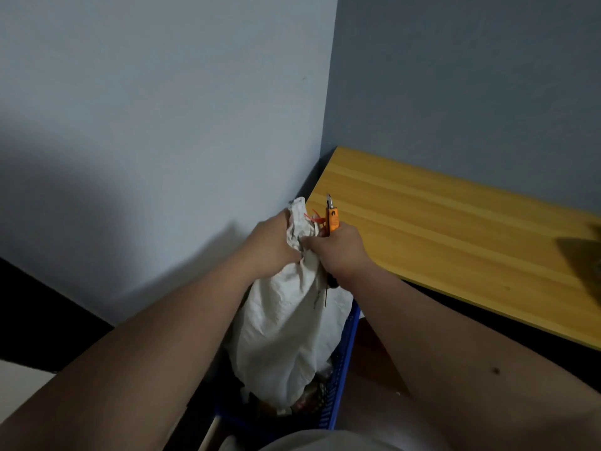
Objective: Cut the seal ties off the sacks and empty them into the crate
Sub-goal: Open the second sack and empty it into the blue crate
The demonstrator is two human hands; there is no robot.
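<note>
The fingers [294, 253] of the left hand [271, 244] are wrapped tight around the gathered neck of a white sack [286, 333], bunching the cloth just below its mouth. The right hand [341, 249] meets it from the other side, its fingers curled closed around an orange cutter [332, 218] whose blade tip points up past the knuckles; they also seem to pinch a fold of the sack. Between the two hands a red seal tie [314, 219] pokes out at the neck, so this sack appears not yet cut open, though whether the tie is whole cannot be told.

The sack stands upright, its lower part inside a blue crate [344, 362] on the floor, against the grey wall [162, 125]. Dark, mottled things lie in the crate beside the sack's base; what they are is unclear, but they suggest some emptying has been done. To the right a yellow wooden bench [455, 229] runs along the wall. Cutting this tie and tipping the sack out look to remain.
</note>
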